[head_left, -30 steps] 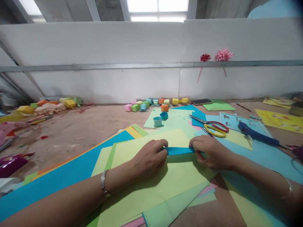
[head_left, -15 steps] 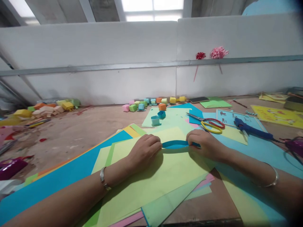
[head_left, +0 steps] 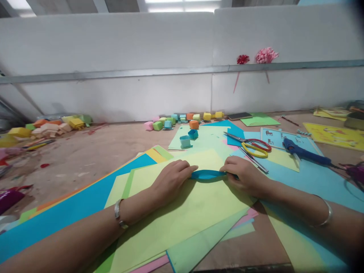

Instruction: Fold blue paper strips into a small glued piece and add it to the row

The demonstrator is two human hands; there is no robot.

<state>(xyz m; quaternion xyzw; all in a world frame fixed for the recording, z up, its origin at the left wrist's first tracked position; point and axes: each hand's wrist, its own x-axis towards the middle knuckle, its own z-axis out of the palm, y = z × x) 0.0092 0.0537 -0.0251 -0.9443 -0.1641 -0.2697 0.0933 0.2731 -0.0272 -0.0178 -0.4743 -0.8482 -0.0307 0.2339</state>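
Observation:
A narrow blue paper strip [head_left: 208,174] stretches between my two hands, just over a pale yellow-green sheet [head_left: 182,212]. My left hand [head_left: 174,176] pinches its left end, with the thumb pointing along the strip. Closed around the right part is my right hand [head_left: 241,172]; a short dark blue end shows beneath its fingers. The strip's middle bows slightly. Beyond the hands stand a light blue paper box [head_left: 185,141] and a darker blue paper box [head_left: 193,134], both small and open-topped.
Scissors [head_left: 254,148] with red and yellow handles lie right of my hands, near a blue glue gun [head_left: 307,153]. Small coloured paper cubes [head_left: 194,124] line the back by the white wall [head_left: 113,98]. More folded pieces [head_left: 54,129] are heaped at left. Large coloured sheets [head_left: 71,216] overlap beneath my arms.
The strip has turned in my fingers, so its broad side now faces me and the gap between its layers no longer shows. The camera has tipped slightly downward.

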